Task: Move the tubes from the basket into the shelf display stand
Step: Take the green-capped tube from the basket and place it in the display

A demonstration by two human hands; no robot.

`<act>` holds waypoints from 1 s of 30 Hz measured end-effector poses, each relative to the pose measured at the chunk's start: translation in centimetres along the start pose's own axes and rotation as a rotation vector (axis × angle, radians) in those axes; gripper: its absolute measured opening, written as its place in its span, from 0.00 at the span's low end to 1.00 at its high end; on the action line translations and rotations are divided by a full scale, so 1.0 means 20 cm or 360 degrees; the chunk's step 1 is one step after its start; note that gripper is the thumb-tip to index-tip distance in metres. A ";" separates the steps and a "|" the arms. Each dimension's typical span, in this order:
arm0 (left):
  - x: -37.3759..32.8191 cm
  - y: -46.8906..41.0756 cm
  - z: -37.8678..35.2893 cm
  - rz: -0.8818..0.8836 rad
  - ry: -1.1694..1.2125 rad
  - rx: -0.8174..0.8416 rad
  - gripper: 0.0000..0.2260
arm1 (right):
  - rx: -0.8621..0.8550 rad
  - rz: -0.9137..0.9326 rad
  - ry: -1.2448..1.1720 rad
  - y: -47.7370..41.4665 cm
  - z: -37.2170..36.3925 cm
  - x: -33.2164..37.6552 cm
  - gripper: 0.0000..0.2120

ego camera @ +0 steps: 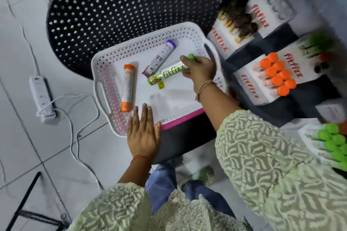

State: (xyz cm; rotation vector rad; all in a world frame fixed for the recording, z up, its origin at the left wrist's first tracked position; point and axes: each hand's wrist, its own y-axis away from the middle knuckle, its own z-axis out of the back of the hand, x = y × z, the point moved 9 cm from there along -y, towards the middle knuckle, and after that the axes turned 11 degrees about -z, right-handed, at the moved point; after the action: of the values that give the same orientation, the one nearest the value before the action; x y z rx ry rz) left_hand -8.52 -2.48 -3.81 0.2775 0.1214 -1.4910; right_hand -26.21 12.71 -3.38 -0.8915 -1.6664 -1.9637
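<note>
Our left hand [143,133] lies flat, fingers spread, on the near rim of the white basket [105,92]. Right hand [200,70] closes on the green tube [167,73] at its cap end, still inside the basket. We judge pickup underway; next, lift and carry to the display stand [270,78]. Three tubes remain: green, orange tube [127,88], purple tube [161,56].

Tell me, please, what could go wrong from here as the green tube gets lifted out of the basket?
1. The right hand grips the green tube near its capped end only, so the long free end may tip or slip.
2. The purple tube lies against the green one and may roll when it lifts.
3. The basket overhangs its support; the flat left hand on its near edge may tilt it if it presses.
</note>
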 end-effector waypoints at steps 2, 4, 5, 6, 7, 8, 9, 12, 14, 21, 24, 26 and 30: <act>0.01 0.01 0.01 0.0047 0.0082 0.0059 0.32 | -0.0023 0.0083 -0.0052 0.09 0.13 0.11 0.09; -0.02 0.00 0.03 0.0062 0.0172 0.0094 0.36 | -0.0062 0.0183 -0.0107 0.20 0.32 0.22 0.08; -0.05 0.00 0.05 0.0048 0.0212 0.0093 0.37 | -0.0097 0.0236 -0.0136 0.27 0.43 0.27 0.08; -0.10 -0.03 0.07 0.0015 0.0246 0.0083 0.36 | -0.0144 0.0292 -0.0159 0.33 0.54 0.33 0.07; -0.15 -0.05 0.09 -0.0017 0.0273 0.0075 0.34 | -0.0194 0.0335 -0.0168 0.39 0.65 0.36 0.07; -0.25 -0.09 0.13 -0.0087 0.0301 0.0061 0.33 | -0.0274 0.0387 -0.0179 0.47 0.79 0.41 0.07; -0.37 -0.14 0.17 -0.0182 0.0326 0.0034 0.32 | -0.0363 0.0441 -0.0192 0.54 0.93 0.45 0.08; -0.83 -0.27 0.34 -0.0527 0.0403 -0.0101 0.29 | -0.0625 0.0565 -0.0165 0.79 1.32 0.55 0.11; -1.17 -0.31 0.46 -0.0768 0.0483 -0.0171 0.27 | -0.0776 0.0660 -0.0169 0.98 1.57 0.61 0.13; -2.11 -0.09 0.64 -0.1454 0.0672 -0.0268 0.25 | -0.1351 0.0963 0.0122 1.54 2.19 0.77 0.19; -2.35 0.04 0.59 -0.1597 0.0691 -0.0174 0.25 | -0.1537 0.0947 0.0332 1.67 2.39 0.80 0.19; -2.46 0.10 0.53 -0.1692 0.0627 -0.0096 0.24 | -0.1602 0.0930 0.0417 1.72 2.51 0.84 0.17; -2.53 0.10 0.44 -0.1734 0.0469 -0.0027 0.22 | -0.1565 0.0825 0.0620 1.78 2.70 0.97 0.09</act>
State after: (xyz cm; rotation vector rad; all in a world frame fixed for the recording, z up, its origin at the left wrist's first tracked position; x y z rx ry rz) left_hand -11.36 44.14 17.54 0.4516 0.5912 -2.5148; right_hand -4.97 60.11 39.67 -1.0025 -0.1442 -2.3079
